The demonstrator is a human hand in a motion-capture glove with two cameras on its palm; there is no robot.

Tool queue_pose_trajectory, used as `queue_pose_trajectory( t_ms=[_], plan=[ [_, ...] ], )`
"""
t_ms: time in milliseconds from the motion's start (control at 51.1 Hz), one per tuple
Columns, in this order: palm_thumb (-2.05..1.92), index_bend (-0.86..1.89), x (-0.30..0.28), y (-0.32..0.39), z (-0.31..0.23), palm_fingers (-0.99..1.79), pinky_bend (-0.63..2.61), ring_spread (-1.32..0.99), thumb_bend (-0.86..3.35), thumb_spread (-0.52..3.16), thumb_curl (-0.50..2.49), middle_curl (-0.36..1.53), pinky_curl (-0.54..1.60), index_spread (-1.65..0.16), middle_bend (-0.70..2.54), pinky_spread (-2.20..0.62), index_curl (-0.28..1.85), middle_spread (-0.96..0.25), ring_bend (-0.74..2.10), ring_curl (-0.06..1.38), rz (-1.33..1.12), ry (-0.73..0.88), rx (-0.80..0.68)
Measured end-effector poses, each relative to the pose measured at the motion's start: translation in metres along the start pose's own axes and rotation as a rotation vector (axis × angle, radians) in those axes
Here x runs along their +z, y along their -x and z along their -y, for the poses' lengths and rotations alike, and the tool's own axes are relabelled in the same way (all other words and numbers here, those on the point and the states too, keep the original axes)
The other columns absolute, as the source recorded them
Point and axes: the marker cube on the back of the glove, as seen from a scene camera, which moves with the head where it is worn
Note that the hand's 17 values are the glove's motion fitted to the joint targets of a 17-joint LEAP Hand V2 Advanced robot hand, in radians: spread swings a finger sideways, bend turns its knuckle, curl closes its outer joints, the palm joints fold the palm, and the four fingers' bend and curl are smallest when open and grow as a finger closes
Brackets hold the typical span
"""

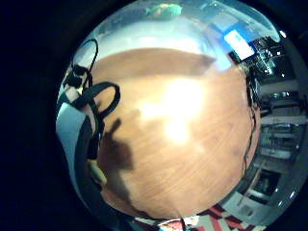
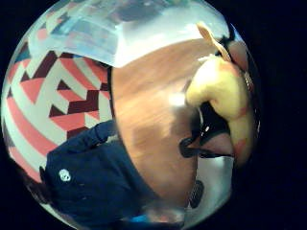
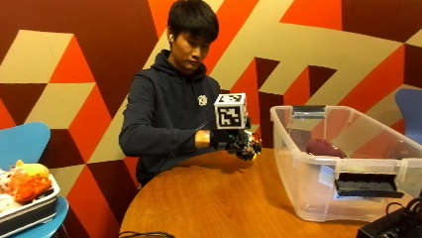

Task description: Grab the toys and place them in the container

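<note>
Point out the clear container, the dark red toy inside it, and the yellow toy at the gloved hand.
clear container (image 3: 290, 163), outside view, on its near side wall.
dark red toy (image 3: 321, 148), outside view, on its middle.
yellow toy (image 2: 218, 86), thumb side palm view, on its body.

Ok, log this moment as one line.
right hand: grips yellow toy | above table | short of bin | purple toy in bin
</note>
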Motion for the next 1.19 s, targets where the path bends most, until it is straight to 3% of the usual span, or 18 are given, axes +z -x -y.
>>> queue_pose_trajectory(
  t_ms=[332, 508, 626, 743, 782, 821, 880, 997, 1193],
  plan=[
    [0.69, 0.13, -0.15, 0.029, 0.032, 1.0, 1.18, -0.3, 0.13, 1.22, 0.55, 0.52, 0.47, -0.17, 0.7, -0.39, 0.02, -0.16, 1.2, 0.49, 0.15, -0.647, -0.087],
    [0.71, 0.13, -0.188, 0.02, 0.078, 1.01, 1.16, -0.3, 0.11, 1.14, 0.6, 0.53, 0.47, -0.16, 0.68, -0.39, 0.01, -0.18, 1.2, 0.48, 0.237, -0.831, -0.007],
    [0.72, 0.12, -0.181, -0.003, 0.115, 0.99, 1.16, -0.3, 0.09, 1.13, 0.63, 0.52, 0.47, -0.17, 0.64, -0.39, 0.01, -0.18, 1.21, 0.48, 0.191, -0.776, 0.105],
    [0.7, 0.12, -0.149, -0.034, 0.14, 0.89, 1.16, -0.3, 0.08, 1.19, 0.62, 0.51, 0.48, -0.2, 0.56, -0.39, 0.01, -0.18, 1.17, 0.47, 0.21, -0.469, 0.228],
    [0.68, 0.14, -0.138, -0.039, 0.144, 0.72, 1.13, -0.3, 0.08, 1.27, 0.59, 0.49, 0.47, -0.21, 0.49, -0.39, 0.02, -0.18, 1.13, 0.46, 0.232, -0.367, 0.241],
    [0.58, 0.22, -0.13, -0.042, 0.145, 0.14, 1.05, -0.27, 0.03, 1.3, 0.55, 0.47, 0.48, -0.21, 0.38, -0.31, 0.08, -0.14, 0.94, 0.44, 0.256, -0.301, 0.246],
    [0.51, 0.27, -0.123, -0.046, 0.143, -0.13, 1.0, -0.21, -0.02, 1.31, 0.51, 0.46, 0.47, -0.21, 0.32, -0.22, 0.13, -0.1, 0.75, 0.4, 0.264, -0.269, 0.251],
    [0.42, 0.26, -0.119, -0.055, 0.133, -0.11, 0.88, -0.14, -0.03, 1.33, 0.46, 0.42, 0.36, -0.21, 0.27, -0.12, 0.15, -0.05, 0.54, 0.26, 0.218, -0.29, 0.252],
    [0.35, 0.25, -0.121, -0.052, 0.103, -0.06, 0.77, -0.09, -0.02, 1.34, 0.41, 0.4, 0.31, -0.22, 0.22, -0.04, 0.22, -0.02, 0.41, 0.21, 0.214, -0.283, 0.217]
  ],
)
